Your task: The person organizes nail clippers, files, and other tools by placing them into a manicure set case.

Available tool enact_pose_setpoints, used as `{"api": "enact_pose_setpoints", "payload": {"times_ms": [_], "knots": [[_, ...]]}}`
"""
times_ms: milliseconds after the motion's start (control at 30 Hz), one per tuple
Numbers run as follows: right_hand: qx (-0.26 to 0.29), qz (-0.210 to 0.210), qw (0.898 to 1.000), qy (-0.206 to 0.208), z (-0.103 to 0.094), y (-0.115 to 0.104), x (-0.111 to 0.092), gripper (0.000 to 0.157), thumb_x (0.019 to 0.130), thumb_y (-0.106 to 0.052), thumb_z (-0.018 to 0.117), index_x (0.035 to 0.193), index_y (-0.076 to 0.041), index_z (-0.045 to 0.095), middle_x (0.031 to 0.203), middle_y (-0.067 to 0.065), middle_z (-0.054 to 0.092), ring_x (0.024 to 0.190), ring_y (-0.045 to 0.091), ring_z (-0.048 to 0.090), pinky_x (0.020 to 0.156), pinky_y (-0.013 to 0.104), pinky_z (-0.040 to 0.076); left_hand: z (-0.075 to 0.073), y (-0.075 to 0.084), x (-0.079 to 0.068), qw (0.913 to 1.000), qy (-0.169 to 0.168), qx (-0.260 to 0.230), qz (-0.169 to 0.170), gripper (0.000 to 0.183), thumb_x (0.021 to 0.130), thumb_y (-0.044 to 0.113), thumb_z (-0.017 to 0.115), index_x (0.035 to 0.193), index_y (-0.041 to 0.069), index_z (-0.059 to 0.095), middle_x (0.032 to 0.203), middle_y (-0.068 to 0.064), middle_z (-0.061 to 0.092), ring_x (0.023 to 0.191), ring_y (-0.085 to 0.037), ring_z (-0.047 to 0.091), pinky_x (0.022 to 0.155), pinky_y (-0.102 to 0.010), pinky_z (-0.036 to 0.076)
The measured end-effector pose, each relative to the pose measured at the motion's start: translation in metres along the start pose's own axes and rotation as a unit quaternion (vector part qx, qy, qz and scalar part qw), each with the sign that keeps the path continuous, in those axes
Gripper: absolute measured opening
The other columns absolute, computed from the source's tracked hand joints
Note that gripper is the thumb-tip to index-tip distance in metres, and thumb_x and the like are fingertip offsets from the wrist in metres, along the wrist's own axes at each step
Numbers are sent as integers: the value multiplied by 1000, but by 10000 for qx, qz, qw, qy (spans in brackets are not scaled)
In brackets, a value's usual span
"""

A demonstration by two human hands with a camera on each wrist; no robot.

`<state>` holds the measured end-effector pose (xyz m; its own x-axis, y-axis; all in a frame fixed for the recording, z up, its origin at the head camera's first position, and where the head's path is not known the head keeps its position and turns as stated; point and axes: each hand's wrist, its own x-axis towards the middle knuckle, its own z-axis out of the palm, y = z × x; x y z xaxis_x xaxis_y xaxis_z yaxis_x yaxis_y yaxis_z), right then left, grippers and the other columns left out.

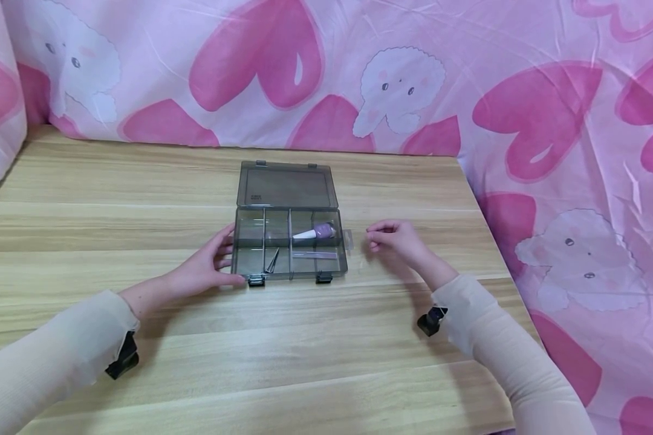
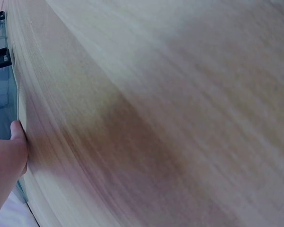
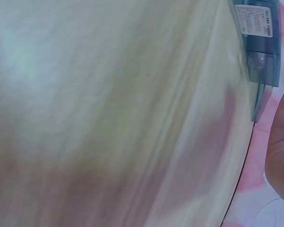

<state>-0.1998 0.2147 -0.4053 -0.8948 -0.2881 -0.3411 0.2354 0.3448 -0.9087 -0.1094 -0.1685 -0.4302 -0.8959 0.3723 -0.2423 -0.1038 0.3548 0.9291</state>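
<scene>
A grey see-through compartment box (image 1: 290, 242) lies with its lid (image 1: 288, 186) folded back. Inside are a nail polish bottle (image 1: 323, 231) with lilac body and white cap, a small pointed silver tool (image 1: 272, 261), and a pale purple flat strip (image 1: 314, 255). My left hand (image 1: 201, 269) holds the box's left side, thumb at the front-left corner; some fingertips are hidden. To the right, apart from the box, my right hand (image 1: 399, 241) hovers with fingers curled and thumb near the index finger; nothing shows in it. Between them sits a small clear plastic piece (image 1: 349, 239).
The box's two black latches (image 1: 256, 280) face the front edge of the wood-grain table (image 1: 305, 356). A pink cloth (image 1: 337, 72) with hearts and white animal figures hangs behind and to the right. A white printed label (image 3: 254, 20) shows on the box.
</scene>
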Motion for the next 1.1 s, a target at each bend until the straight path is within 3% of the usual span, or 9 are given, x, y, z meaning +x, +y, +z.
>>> {"api": "enact_pose_setpoints", "payload": {"times_ms": [333,667,1100], "knots": [[419,-110,9991,26,12,-21,8,38,88,-1,60,117,21,49,75,2,67,65,6,63,68,19,59,-1,0,-1,10000,4,-21,20,114,74,13,77,150,10,-8,150,-28,18,135,-44,29,113,-50,29],[770,-95,9968,-208,38,-43,18,36,87,5,58,117,22,49,77,3,68,64,7,64,67,20,59,-1,1,-1,9999,-25,-118,23,114,74,10,77,150,10,-8,150,-28,17,135,-44,28,113,-51,29],[644,-211,9957,-636,76,-63,35,33,88,4,58,116,19,52,80,7,67,65,7,64,67,21,59,-1,0,-1,9997,-60,-217,27,116,72,6,77,150,10,-9,150,-27,18,135,-44,29,112,-50,31]]}}
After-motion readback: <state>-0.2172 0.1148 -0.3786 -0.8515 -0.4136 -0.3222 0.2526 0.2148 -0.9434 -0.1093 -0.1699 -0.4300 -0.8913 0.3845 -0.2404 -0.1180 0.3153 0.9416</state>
